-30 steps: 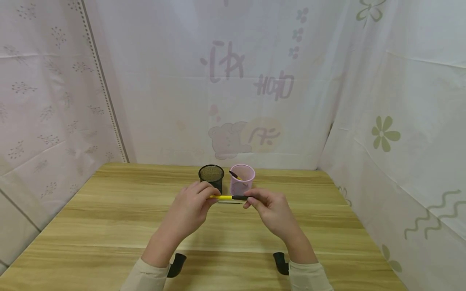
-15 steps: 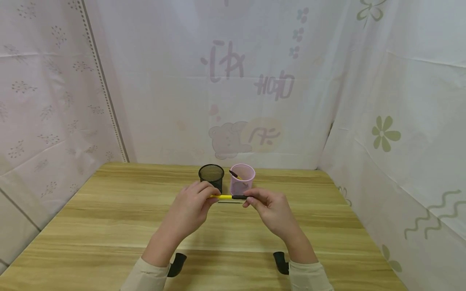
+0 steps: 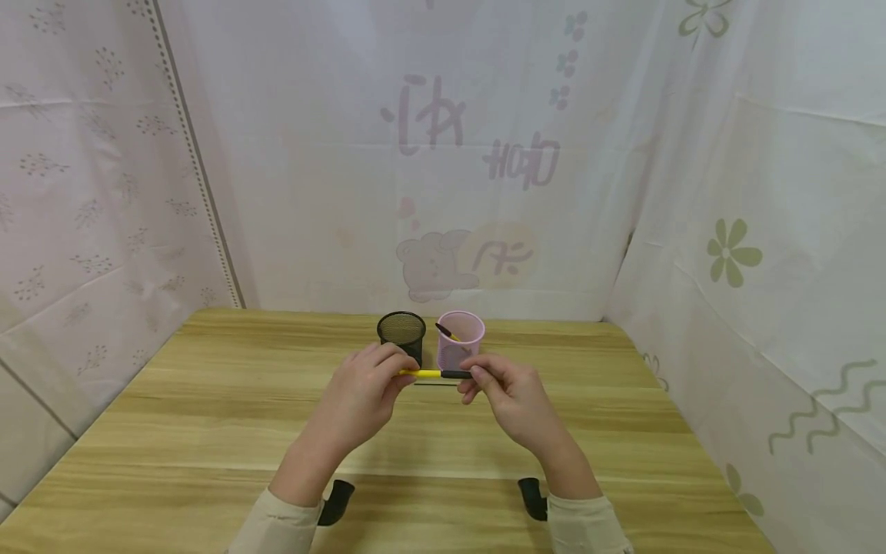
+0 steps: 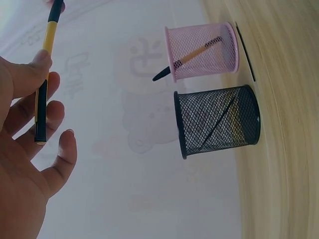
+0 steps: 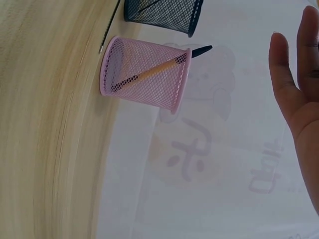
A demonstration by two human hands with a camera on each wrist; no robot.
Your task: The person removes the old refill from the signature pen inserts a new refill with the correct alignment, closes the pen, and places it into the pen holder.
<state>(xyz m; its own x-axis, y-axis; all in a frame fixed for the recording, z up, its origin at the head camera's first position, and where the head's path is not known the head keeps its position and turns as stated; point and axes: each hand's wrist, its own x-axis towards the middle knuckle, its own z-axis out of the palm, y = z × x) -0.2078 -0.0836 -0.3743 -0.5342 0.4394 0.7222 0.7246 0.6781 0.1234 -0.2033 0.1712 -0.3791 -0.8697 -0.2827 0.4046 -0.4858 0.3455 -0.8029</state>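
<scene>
In the head view, a yellow pen with a black cap (image 3: 431, 374) lies level between both hands, above the table. My left hand (image 3: 363, 396) pinches its yellow barrel between thumb and fingers; the pen's black rear end shows below the thumb in the left wrist view. My right hand (image 3: 515, 396) pinches the black cap, though its fingertips fall outside the right wrist view. Behind the hands stand a black mesh pen holder (image 4: 219, 141) and a pink mesh pen holder (image 5: 149, 101). A similar yellow and black pen (image 5: 201, 51) leans in the pink one.
A thin dark rod (image 4: 245, 51), like a pen refill, lies on the wooden table (image 3: 208, 415) before the holders. Another thin dark stick (image 4: 218, 122) shows through the black mesh. Patterned curtains (image 3: 332, 192) surround the table. Black curved pieces (image 3: 337, 502) sit by both wrists.
My right hand's thumb and fingers have shifted slightly on the cap. The left hand and the pen stay nearly still.
</scene>
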